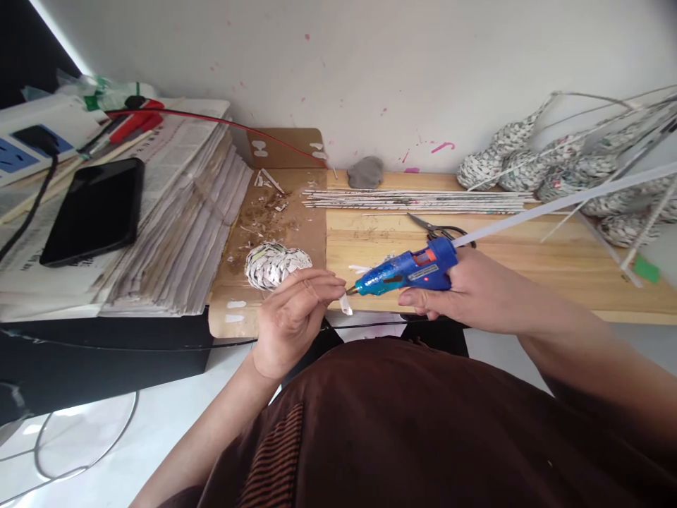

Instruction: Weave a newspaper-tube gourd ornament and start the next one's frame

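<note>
My right hand (465,289) grips a blue hot glue gun (407,270) with a long white glue stick (534,214) running out of its back. The gun's metal nozzle points left and meets a small white paper strip (345,303). My left hand (299,310) pinches that strip between its fingertips. Just behind my left hand, a woven paper gourd (275,264) rests on the brown cardboard, its near side partly covered by the hand.
A tall newspaper stack (180,233) at left carries a black phone (95,210) and a power strip (32,144). Rolled paper sticks (417,202), black scissors (441,230) and a grey lump (364,172) lie behind the gun. Several woven gourds (521,169) stand at right.
</note>
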A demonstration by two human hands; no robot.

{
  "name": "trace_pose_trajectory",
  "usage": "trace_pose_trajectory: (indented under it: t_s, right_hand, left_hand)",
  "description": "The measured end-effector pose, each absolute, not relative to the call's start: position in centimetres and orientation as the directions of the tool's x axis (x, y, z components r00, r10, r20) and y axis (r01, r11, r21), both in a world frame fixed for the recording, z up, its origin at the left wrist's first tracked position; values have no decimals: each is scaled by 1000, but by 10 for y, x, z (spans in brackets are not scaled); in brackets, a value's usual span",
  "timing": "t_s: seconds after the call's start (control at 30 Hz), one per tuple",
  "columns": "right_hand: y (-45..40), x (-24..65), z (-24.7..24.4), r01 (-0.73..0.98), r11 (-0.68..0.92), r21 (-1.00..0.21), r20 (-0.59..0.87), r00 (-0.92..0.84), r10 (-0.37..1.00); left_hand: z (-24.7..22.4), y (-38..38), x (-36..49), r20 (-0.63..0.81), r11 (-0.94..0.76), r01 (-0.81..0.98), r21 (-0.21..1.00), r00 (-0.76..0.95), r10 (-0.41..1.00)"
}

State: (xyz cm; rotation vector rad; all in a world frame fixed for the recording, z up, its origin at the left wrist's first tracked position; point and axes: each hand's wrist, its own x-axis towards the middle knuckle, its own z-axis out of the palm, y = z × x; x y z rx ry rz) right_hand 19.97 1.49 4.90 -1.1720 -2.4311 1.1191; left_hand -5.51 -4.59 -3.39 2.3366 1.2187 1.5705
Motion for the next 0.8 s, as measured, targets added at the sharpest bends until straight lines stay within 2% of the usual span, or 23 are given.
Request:
trace_pose_trajectory:
  t_s: [0.13,0.27,0.33,0.4,0.5,0.67,0.8]
  right_hand:
    - [21,202,49,550,315,-773,-184,-671,718]
    - [23,203,49,448,40,-893,-331,-714,617]
    - [23,203,44,344,-83,-935,-326,-744,584]
    - [22,203,36,208,-198,-958,-287,-741,607]
    - [21,202,21,63,-316,-947,-266,-707,655]
    - [17,200,10,44,-386,-922,-302,-705,642]
    - [14,202,9,-38,-440,-897,-296,-688,663]
  left_hand:
    - [-35,-46,-56,746,-692,560,456,183,640]
    - [-33,-45,-56,739,-670,556,492,140,659]
    - [-31,-45,-56,732,-653,525,546,79,676]
    - [-29,-44,-56,721,-641,485,595,30,692]
    - [-26,-43,-57,704,-631,439,639,-5,710]
    - [-18,-39,-59,660,-584,404,704,-69,748]
    - [-13,-32,-57,622,-579,242,778,-178,762]
